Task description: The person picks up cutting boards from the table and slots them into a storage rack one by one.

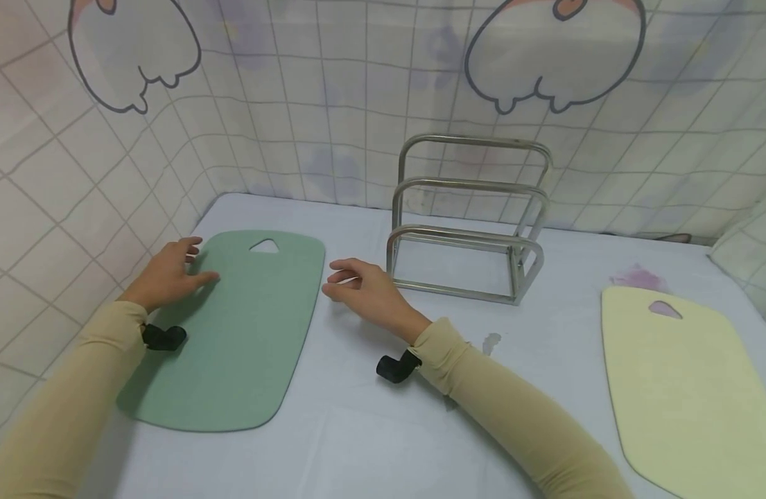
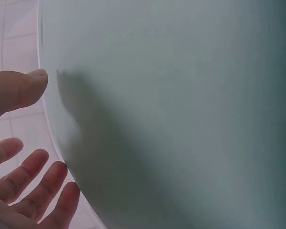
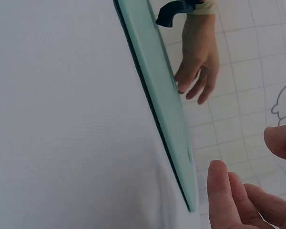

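Observation:
A green cutting board [image 1: 251, 326] with a small handle hole lies flat on the white table at the left. Over its left edge is my left hand [image 1: 170, 274], thumb apart from the relaxed fingers, holding nothing; in the left wrist view its shadow falls across the board [image 2: 181, 95]. My right hand [image 1: 373, 291] hovers just off the board's right edge, fingers loosely bent with nothing between them. The right wrist view shows the board [image 3: 155, 90] nearly edge-on, with the right fingers [image 3: 219, 186] near its far end and the left hand [image 3: 200, 67] beyond.
Behind my right hand stands a metal rack [image 1: 470, 239] with three upright loops. A pale yellow cutting board [image 1: 688, 388] lies at the right, beside a pink stain [image 1: 641, 277]. A tiled-pattern curtain [image 1: 358, 97] closes off the back and left of the table [image 1: 370, 443].

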Action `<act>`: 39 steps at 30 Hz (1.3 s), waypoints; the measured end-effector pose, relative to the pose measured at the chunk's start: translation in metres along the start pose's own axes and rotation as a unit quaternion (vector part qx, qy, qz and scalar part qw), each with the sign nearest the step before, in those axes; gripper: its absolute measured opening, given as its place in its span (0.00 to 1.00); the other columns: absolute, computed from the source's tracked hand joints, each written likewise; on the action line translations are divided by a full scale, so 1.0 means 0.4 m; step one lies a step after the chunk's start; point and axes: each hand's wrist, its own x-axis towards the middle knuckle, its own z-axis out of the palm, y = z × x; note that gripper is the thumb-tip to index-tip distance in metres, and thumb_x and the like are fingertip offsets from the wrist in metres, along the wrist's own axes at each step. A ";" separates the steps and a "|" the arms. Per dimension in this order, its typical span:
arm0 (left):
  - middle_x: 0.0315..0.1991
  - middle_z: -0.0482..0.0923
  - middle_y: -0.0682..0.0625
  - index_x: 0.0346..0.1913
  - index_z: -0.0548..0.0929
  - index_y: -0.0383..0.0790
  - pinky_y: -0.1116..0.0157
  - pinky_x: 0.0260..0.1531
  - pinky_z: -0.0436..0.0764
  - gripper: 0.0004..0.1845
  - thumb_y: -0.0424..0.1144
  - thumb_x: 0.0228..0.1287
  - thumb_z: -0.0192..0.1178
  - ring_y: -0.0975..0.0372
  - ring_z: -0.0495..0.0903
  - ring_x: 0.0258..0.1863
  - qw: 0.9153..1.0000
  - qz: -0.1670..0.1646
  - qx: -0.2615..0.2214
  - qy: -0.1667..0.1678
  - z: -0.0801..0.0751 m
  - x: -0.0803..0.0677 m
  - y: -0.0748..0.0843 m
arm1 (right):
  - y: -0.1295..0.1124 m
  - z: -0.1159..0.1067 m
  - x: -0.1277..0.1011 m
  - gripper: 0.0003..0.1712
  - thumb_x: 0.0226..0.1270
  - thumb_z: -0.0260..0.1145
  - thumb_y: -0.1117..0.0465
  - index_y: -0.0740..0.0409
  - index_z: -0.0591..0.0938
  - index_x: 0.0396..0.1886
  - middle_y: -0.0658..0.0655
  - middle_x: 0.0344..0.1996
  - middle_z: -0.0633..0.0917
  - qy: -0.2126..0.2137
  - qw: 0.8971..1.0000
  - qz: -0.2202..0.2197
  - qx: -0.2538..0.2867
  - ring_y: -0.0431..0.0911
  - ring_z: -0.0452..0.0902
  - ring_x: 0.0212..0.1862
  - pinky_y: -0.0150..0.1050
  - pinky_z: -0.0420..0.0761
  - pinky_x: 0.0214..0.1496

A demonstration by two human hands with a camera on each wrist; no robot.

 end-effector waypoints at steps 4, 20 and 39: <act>0.72 0.58 0.19 0.79 0.47 0.21 0.31 0.69 0.66 0.47 0.46 0.74 0.62 0.30 0.63 0.71 1.000 -0.019 -0.009 0.000 -0.002 -0.003 0.002 | 0.006 0.008 0.012 0.33 0.71 0.68 0.44 0.47 0.75 0.72 0.46 0.57 0.87 -0.001 1.000 0.014 0.002 0.41 0.86 0.56 0.40 0.82 0.53; 0.72 0.60 0.19 0.79 0.42 0.19 0.33 0.67 0.70 0.49 0.52 0.77 0.56 0.28 0.65 0.71 0.999 -0.029 -0.025 -0.017 -0.013 -0.004 -0.024 | 0.016 0.025 0.035 0.33 0.72 0.67 0.47 0.50 0.74 0.73 0.51 0.60 0.86 -0.012 0.999 0.030 0.043 0.44 0.87 0.56 0.39 0.82 0.55; 0.71 0.61 0.18 0.77 0.45 0.16 0.33 0.68 0.68 0.50 0.48 0.74 0.61 0.28 0.64 0.70 0.999 -0.034 -0.014 -0.040 -0.020 -0.009 -0.050 | 0.038 0.056 0.058 0.36 0.70 0.68 0.52 0.56 0.71 0.75 0.57 0.59 0.88 -0.014 0.989 0.048 0.138 0.47 0.88 0.56 0.40 0.83 0.63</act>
